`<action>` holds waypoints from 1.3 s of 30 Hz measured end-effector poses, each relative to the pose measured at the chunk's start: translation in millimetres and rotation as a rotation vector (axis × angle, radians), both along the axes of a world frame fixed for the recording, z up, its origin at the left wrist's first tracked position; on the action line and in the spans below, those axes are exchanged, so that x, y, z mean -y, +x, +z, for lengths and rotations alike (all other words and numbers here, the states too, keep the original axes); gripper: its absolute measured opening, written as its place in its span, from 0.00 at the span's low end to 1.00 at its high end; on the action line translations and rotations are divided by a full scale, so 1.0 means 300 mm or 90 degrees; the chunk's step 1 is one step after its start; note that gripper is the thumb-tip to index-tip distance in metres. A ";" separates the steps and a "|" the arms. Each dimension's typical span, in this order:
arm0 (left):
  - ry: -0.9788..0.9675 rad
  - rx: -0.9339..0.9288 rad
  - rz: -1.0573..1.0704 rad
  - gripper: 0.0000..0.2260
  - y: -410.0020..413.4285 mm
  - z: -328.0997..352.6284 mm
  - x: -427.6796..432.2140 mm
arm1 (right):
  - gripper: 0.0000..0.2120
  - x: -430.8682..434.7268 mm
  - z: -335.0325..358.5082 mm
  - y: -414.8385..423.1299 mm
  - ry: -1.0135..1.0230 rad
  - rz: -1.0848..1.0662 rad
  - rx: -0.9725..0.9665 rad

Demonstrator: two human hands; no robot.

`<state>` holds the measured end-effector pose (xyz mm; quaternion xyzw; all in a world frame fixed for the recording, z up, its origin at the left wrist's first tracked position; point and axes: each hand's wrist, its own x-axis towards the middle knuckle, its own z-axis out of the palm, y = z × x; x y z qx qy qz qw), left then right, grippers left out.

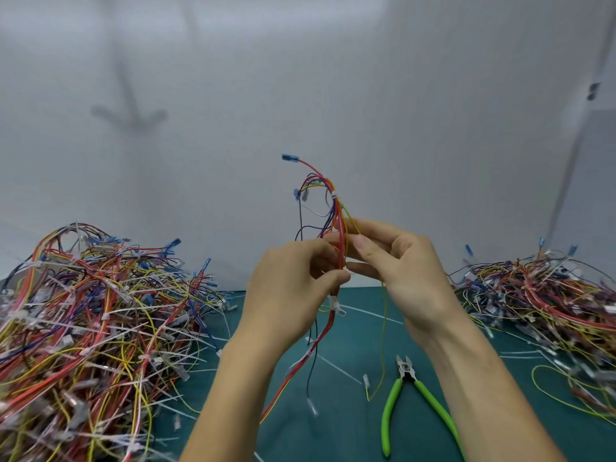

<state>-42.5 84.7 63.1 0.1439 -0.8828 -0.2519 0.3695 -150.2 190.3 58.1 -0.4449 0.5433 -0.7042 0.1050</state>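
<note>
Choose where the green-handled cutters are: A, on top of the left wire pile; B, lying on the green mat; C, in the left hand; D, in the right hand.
B: the green-handled cutters lie on the green mat, while the left hand and right hand both pinch the wire bundle.

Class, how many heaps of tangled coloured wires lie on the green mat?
2. One heap of tangled coloured wires lies left on the green mat, the other heap right; both run past the frame, so more may be hidden.
</note>
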 end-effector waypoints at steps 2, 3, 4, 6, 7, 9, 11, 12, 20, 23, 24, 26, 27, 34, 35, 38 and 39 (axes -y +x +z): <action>0.033 -0.034 -0.023 0.03 0.001 -0.003 0.016 | 0.13 -0.005 0.003 -0.004 -0.002 0.019 0.002; 0.053 -0.049 -0.037 0.03 0.004 -0.002 0.024 | 0.13 -0.010 0.004 -0.007 -0.005 0.022 0.010; 0.080 -0.065 -0.053 0.03 0.007 -0.001 0.032 | 0.13 -0.013 0.004 -0.011 -0.005 0.014 0.015; 0.159 -0.101 -0.087 0.03 0.012 0.003 0.043 | 0.12 -0.015 0.001 -0.017 0.009 -0.026 0.006; 0.200 -0.118 -0.099 0.03 0.013 0.004 0.049 | 0.12 -0.014 -0.002 -0.020 0.016 -0.050 -0.002; 0.267 -0.145 -0.121 0.03 0.015 0.006 0.055 | 0.12 -0.010 -0.009 -0.026 0.021 -0.090 -0.003; 0.312 -0.169 -0.145 0.03 0.020 0.007 0.058 | 0.11 -0.006 -0.017 -0.032 0.024 -0.129 -0.005; 0.325 -0.180 -0.153 0.03 0.024 0.008 0.060 | 0.11 -0.004 -0.021 -0.036 0.026 -0.149 -0.010; 0.421 -0.204 -0.149 0.04 0.056 0.016 0.085 | 0.09 -0.006 -0.037 -0.056 0.049 -0.197 0.032; 0.442 -0.194 -0.147 0.04 0.057 0.015 0.087 | 0.09 -0.003 -0.043 -0.056 0.054 -0.170 0.070; 0.445 -0.200 -0.143 0.04 0.056 0.015 0.085 | 0.09 -0.002 -0.046 -0.056 0.056 -0.169 0.071; 0.449 -0.220 -0.124 0.03 0.049 0.013 0.080 | 0.09 0.001 -0.051 -0.060 0.062 -0.200 0.045; 0.451 -0.232 -0.110 0.03 0.046 0.013 0.079 | 0.09 0.001 -0.053 -0.064 0.066 -0.229 0.021; 0.452 -0.295 -0.073 0.03 0.052 0.014 0.087 | 0.13 -0.010 -0.015 -0.042 0.102 -0.148 0.099; 0.453 -0.302 -0.068 0.03 0.052 0.014 0.089 | 0.16 -0.013 -0.007 -0.033 0.145 -0.103 0.102; 0.465 -0.325 -0.056 0.03 0.050 0.013 0.095 | 0.17 -0.024 0.004 -0.018 0.237 0.032 0.059; 0.469 -0.330 -0.055 0.03 0.048 0.012 0.095 | 0.16 -0.025 0.004 -0.012 0.253 0.062 0.029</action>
